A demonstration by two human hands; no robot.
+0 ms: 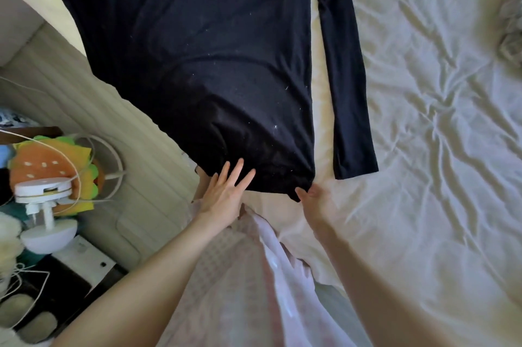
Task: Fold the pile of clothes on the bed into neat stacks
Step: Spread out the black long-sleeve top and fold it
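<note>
Black long-sleeved top [197,64] lies spread flat on the bed sheet [423,149]; my left hand [226,194] presses its hem with splayed fingers to smooth it; my right hand [313,199] pinches the hem corner taut

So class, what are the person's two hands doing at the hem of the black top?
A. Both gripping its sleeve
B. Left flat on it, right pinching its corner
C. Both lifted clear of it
B: the left hand lies flat with straight fingers on the black top, and the right hand pinches its hem corner.

Head camera looks steeply down, close over the bed [423,149] edge.
</note>
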